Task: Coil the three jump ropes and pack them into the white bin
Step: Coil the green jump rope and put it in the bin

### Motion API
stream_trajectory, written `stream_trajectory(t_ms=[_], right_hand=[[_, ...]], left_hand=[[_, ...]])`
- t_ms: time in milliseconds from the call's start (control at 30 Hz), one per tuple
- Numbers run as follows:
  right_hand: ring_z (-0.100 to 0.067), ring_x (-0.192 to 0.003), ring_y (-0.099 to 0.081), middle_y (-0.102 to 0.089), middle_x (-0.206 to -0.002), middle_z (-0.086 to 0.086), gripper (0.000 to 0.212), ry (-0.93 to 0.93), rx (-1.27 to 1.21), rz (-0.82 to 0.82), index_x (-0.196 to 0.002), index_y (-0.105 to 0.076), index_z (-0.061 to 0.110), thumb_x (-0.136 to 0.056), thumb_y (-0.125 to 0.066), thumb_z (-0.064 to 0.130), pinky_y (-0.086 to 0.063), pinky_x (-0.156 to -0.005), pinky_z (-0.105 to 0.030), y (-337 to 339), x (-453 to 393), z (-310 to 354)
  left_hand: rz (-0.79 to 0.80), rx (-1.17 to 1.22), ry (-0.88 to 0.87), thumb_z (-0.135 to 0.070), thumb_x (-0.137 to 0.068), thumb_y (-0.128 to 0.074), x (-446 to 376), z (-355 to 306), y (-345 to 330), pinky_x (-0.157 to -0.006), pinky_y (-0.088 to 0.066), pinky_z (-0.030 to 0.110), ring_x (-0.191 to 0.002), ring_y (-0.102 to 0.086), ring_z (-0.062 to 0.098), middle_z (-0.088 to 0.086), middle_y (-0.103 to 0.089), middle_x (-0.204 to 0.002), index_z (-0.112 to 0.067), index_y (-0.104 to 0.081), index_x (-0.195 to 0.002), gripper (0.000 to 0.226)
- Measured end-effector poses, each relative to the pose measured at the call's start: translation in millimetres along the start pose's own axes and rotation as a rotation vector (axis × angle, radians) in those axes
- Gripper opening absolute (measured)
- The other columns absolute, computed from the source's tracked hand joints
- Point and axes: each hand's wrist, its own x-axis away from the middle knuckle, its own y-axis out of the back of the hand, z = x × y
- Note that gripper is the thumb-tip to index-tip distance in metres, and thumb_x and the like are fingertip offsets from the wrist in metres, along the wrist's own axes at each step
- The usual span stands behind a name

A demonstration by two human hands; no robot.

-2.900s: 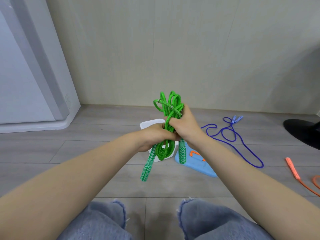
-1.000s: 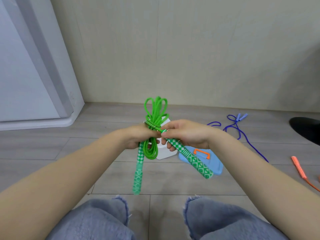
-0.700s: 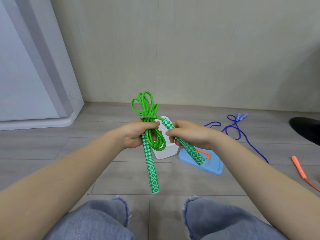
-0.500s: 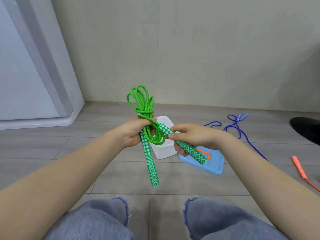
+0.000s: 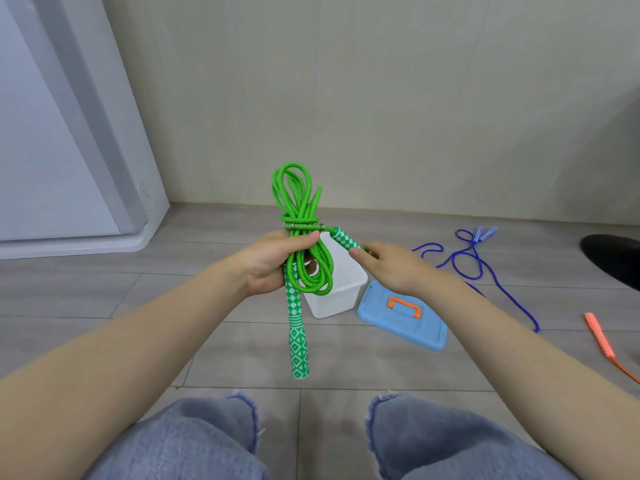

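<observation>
The left hand (image 5: 273,263) grips the coiled green rope (image 5: 301,237) above the white bin (image 5: 341,299); the right hand (image 5: 391,268) holds one handle (image 5: 346,240). On the grey plank floor (image 5: 104,299) lie a blue lid (image 5: 403,318), blue rope (image 5: 467,268) and orange rope (image 5: 599,336), below a beige wall (image 5: 381,98).

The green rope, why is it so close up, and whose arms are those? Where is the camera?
The camera sits on a person's head and looks down, so you see their own two arms and their knees in jeans. The left hand grips the green rope, bundled into loops, with one patterned handle hanging down. The right hand holds the other handle. Behind the rope, a white bin stands on the floor with its blue lid lying beside it. Farther right on the floor lie a blue rope and an orange rope, both still loose.
</observation>
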Motion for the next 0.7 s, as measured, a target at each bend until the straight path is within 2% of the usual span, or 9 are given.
stream_trajectory(t_ms=[133,200,267,333,367,433,533,633,700], right_hand=[[-0.025,-0.095,-0.058,-0.063,-0.104,-0.002,0.024,0.05,-0.169,-0.017,-0.118,-0.051,0.019,-0.098,-0.045,0.032,-0.047,-0.077,-0.036,-18,-2,6],[-0.023,-0.094,-0.062,-0.064,-0.105,0.0,0.02,0.051,-0.249,-0.057,-0.111,-0.055,0.017,-0.091,-0.054,0.022,-0.051,-0.075,-0.035,-28,-5,5],[-0.019,-0.094,-0.065,-0.067,-0.102,0.005,0.021,0.04,-0.264,-0.041,-0.103,-0.061,0.021,-0.084,-0.06,0.029,-0.053,-0.075,-0.035,-35,-9,1],[-0.015,-0.095,-0.065,-0.068,-0.105,0.006,0.033,0.047,-0.312,0.043,-0.108,-0.061,0.027,-0.079,-0.063,0.044,-0.056,-0.082,-0.04,-38,-9,1],[-0.016,-0.097,-0.065,-0.067,-0.108,0.005,0.038,0.041,-0.365,0.082,-0.114,-0.058,0.028,-0.08,-0.064,0.044,-0.057,-0.082,-0.04,-38,-5,4],[-0.02,-0.099,-0.063,-0.064,-0.111,-0.001,0.042,-0.003,-0.48,0.107,-0.123,-0.053,0.022,-0.084,-0.065,0.03,-0.059,-0.074,-0.037,-38,-2,8],[-0.021,-0.098,-0.061,-0.065,-0.11,-0.005,0.034,-0.009,-0.544,0.05,-0.122,-0.056,0.019,-0.088,-0.061,0.02,-0.058,-0.079,-0.043,-40,-2,8],[-0.017,-0.1,-0.06,-0.064,-0.116,-0.002,0.029,0.062,-0.582,-0.039,-0.119,-0.054,0.02,-0.09,-0.059,0.023,-0.051,-0.087,-0.046,-38,1,12],[-0.02,-0.092,-0.061,-0.063,-0.114,-0.005,0.028,0.073,-0.711,-0.053,-0.114,-0.052,0.024,-0.088,-0.056,0.031,-0.053,-0.082,-0.048,-37,3,17]], left_hand=[[-0.022,0.021,-0.052,-0.014,-0.095,-0.051,-2,-1,-4,-0.062,-0.053,0.018,-0.059,-0.06,0.008,0.0,-0.069,-0.075,-0.005,-0.062,-0.107,0.018],[-0.017,0.024,-0.082,-0.014,-0.095,-0.051,-2,-2,-9,-0.06,-0.053,0.019,-0.058,-0.061,0.008,0.001,-0.069,-0.076,-0.007,-0.063,-0.099,0.014],[-0.003,0.022,-0.107,-0.013,-0.096,-0.05,-2,-3,-16,-0.06,-0.053,0.018,-0.058,-0.061,0.007,0.002,-0.068,-0.076,-0.008,-0.063,-0.096,0.014],[0.005,0.014,-0.127,-0.012,-0.096,-0.051,-1,-3,-21,-0.061,-0.053,0.018,-0.058,-0.061,0.007,0.002,-0.067,-0.075,-0.007,-0.063,-0.094,0.014],[0.004,0.011,-0.134,-0.012,-0.096,-0.051,-2,-3,-22,-0.061,-0.053,0.018,-0.058,-0.061,0.007,0.002,-0.067,-0.075,-0.007,-0.063,-0.093,0.014],[-0.001,0.003,-0.141,-0.013,-0.096,-0.051,-1,-3,-24,-0.062,-0.053,0.018,-0.058,-0.06,0.007,0.002,-0.066,-0.076,-0.007,-0.063,-0.093,0.014],[-0.003,0.005,-0.137,-0.014,-0.096,-0.052,-1,-4,-24,-0.061,-0.053,0.018,-0.059,-0.059,0.007,0.002,-0.065,-0.077,-0.008,-0.063,-0.094,0.013],[0.01,0.026,-0.133,-0.016,-0.094,-0.053,-1,-4,-23,-0.064,-0.054,0.018,-0.061,-0.059,0.008,0.001,-0.067,-0.077,-0.01,-0.063,-0.095,0.012],[0.007,0.031,-0.136,-0.016,-0.095,-0.053,0,-4,-24,-0.063,-0.054,0.018,-0.064,-0.059,0.01,0.001,-0.069,-0.076,-0.011,-0.064,-0.094,0.012]])
